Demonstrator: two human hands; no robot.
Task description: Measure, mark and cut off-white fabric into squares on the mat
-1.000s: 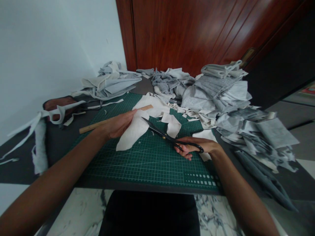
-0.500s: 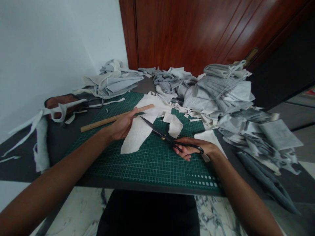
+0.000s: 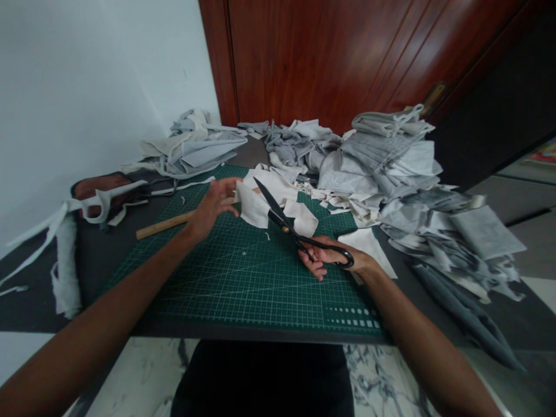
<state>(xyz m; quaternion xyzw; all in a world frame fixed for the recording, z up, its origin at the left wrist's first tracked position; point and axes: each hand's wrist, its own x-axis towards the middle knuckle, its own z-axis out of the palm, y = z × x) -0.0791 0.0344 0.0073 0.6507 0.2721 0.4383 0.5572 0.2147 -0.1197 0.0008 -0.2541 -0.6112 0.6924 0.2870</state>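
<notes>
My right hand (image 3: 320,255) grips a pair of black-handled scissors (image 3: 285,228), its fingers in the loops and the blades pointing up and left over the green cutting mat (image 3: 243,289). My left hand (image 3: 214,207) has its fingers spread, with the fingertips at the left edge of a pale fabric piece (image 3: 254,204); whether they touch it I cannot tell. That piece's left side stands tilted up. Behind it lies a larger pale fabric sheet (image 3: 275,184). A wooden ruler (image 3: 163,225) lies partly behind my left hand. A curled fabric scrap (image 3: 306,220) sits beyond the scissors.
Folded grey fabric (image 3: 391,156) is stacked at the back right, with more scraps (image 3: 460,231) nearer. Another fabric pile (image 3: 195,147) lies back left. A brown pouch (image 3: 98,186) and a rolled cloth (image 3: 67,266) are at left. A pale piece (image 3: 371,249) lies beside my right wrist.
My left hand has moved up and left, its fingers spreading. The fabric piece it held has shifted away from me, baring the mat. The scissors' tip has risen.
</notes>
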